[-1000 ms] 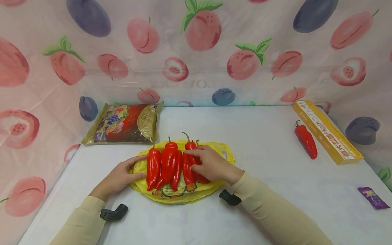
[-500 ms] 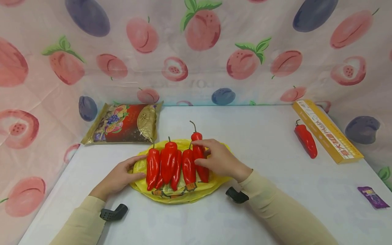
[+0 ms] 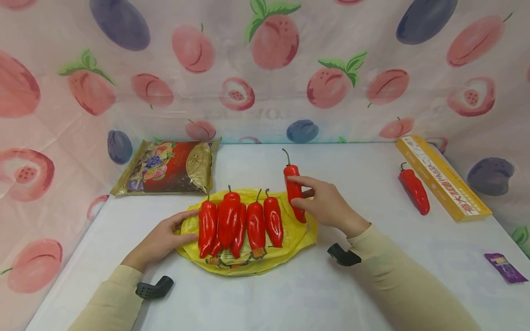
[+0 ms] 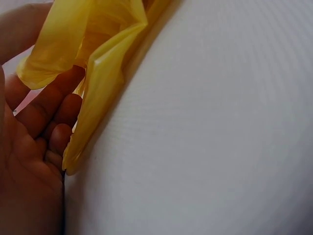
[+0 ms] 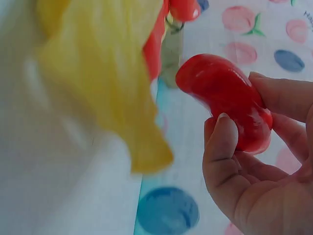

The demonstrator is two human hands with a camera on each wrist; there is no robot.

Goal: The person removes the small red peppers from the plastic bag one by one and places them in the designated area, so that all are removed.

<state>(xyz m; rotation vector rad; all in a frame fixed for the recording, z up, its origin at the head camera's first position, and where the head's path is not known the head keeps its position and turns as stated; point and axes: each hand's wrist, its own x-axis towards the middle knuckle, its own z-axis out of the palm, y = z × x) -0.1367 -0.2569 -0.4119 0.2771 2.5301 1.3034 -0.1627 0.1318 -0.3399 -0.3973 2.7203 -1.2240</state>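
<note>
My right hand pinches a glossy red pepper between thumb and fingers, held with its stem up over the right end of a yellow plastic bag. In the right wrist view the pepper's lower end faces the camera. Several more red peppers lie side by side on the flattened bag, stems pointing away. My left hand holds the bag's left edge, and the left wrist view has yellow plastic between its thumb and fingers; some fingertips are hidden behind the plastic.
A gold-and-red packet lies behind the bag at the left. To the right, one loose red pepper rests beside a long yellow pasta box. A small purple packet sits near the right edge of the white table.
My right hand has lifted one pepper from the right side of the group and carried it rightward and away. The pepper beside it has settled on the bag. My left hand stays put.
</note>
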